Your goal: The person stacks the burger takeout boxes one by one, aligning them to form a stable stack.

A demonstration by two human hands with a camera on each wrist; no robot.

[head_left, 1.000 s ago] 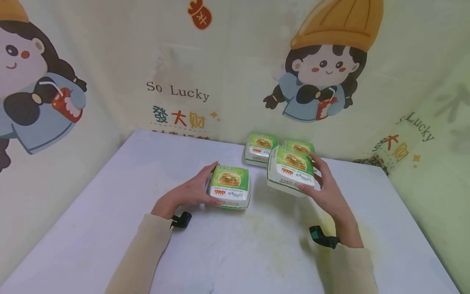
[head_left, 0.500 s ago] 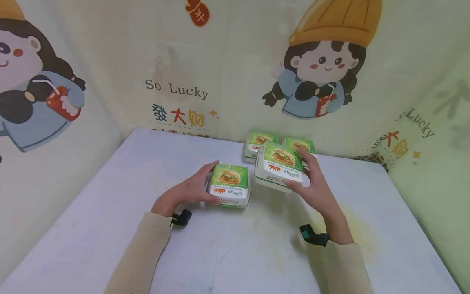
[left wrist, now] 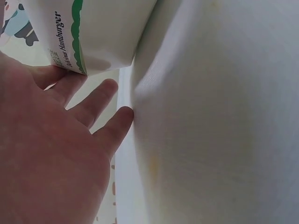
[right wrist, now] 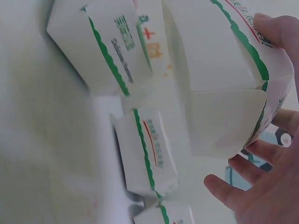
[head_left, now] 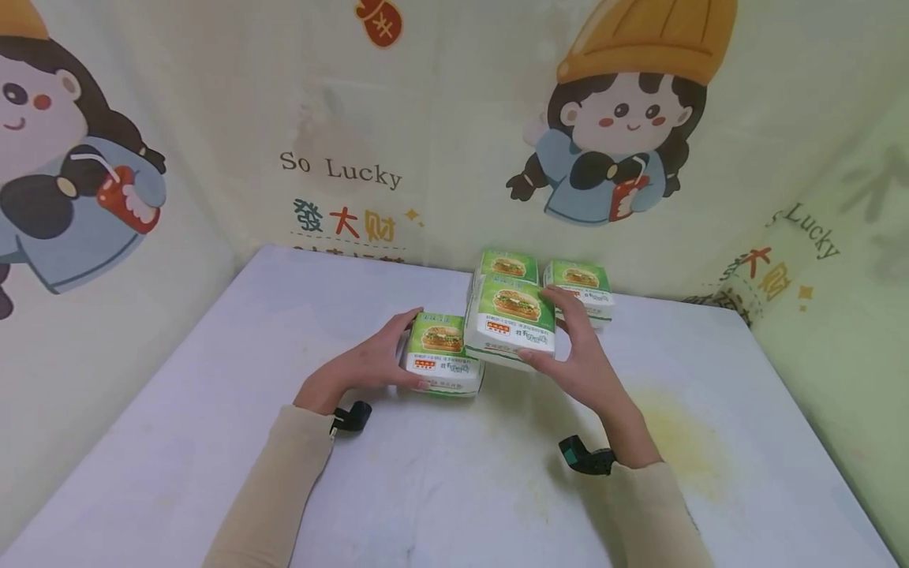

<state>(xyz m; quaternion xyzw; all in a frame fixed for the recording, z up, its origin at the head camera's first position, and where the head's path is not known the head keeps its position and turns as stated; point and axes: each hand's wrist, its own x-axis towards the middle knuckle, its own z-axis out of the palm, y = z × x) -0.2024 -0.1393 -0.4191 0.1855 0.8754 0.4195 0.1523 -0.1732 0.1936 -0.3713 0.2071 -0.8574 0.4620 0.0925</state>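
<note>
My left hand (head_left: pixel 371 359) grips the left side of a green and white hamburger box (head_left: pixel 436 363) on the table, thumb at its front and fingers behind. In the left wrist view, fingertips touch that box's wall (left wrist: pixel 100 28). My right hand (head_left: pixel 585 367) holds a second hamburger box (head_left: pixel 514 323) by its right side, raised off the table and a little tilted. From the head view this raised box covers the right part of the left one. The right wrist view shows its white underside (right wrist: pixel 224 119) above the other boxes; whether the two held boxes touch, I cannot tell.
Two more hamburger boxes stand at the back, one (head_left: pixel 510 264) partly hidden behind the raised box and one (head_left: pixel 578 278) to its right. A printed cloth (head_left: pixel 454 118) hangs behind the white table (head_left: pixel 440 481). Yellowish stains mark the table at right.
My right hand has carried its box leftward, from in front of the back right box to over the edge of the left one. The left hand and its box have stayed nearly still.
</note>
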